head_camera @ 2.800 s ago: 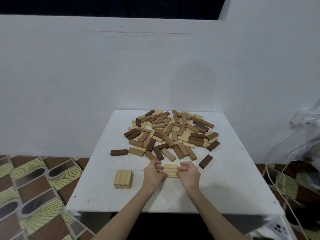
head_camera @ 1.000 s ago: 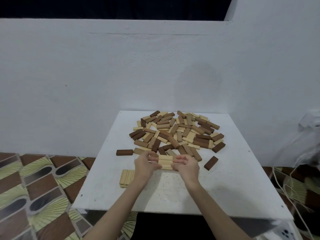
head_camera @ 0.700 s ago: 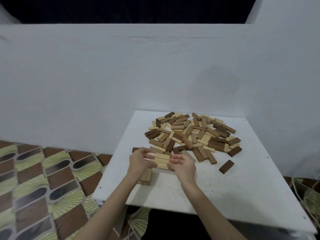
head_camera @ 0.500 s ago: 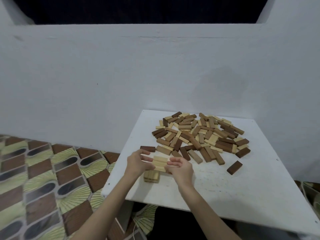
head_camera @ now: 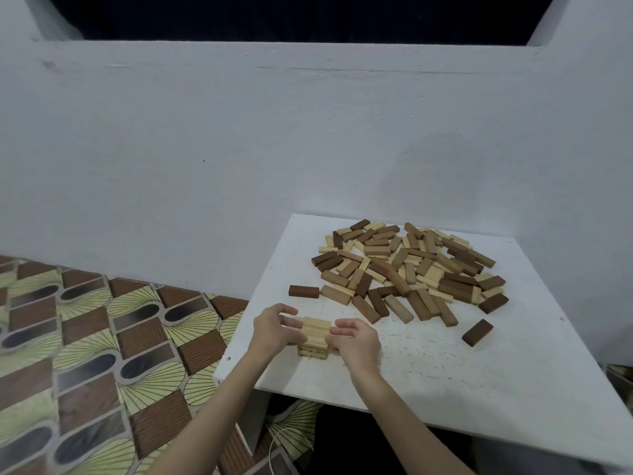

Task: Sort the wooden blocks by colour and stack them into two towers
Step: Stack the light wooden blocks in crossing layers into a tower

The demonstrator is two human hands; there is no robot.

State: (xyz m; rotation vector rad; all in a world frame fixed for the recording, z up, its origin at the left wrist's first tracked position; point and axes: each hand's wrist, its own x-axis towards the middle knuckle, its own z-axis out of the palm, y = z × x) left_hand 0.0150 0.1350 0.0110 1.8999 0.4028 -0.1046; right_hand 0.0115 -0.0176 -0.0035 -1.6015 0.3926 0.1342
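A home corner (it seems): patterned floor tiles, white wall, small table.

We see dim, even, bluish light on the wall; the table is brightest. Soft shadows sit under the hands. Edges bend; the whole picture looks slightly soft.

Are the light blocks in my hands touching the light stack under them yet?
Cannot tell. In the head view the held light blocks sit right above the light stack, but no gap or contact line shows plainly between them.
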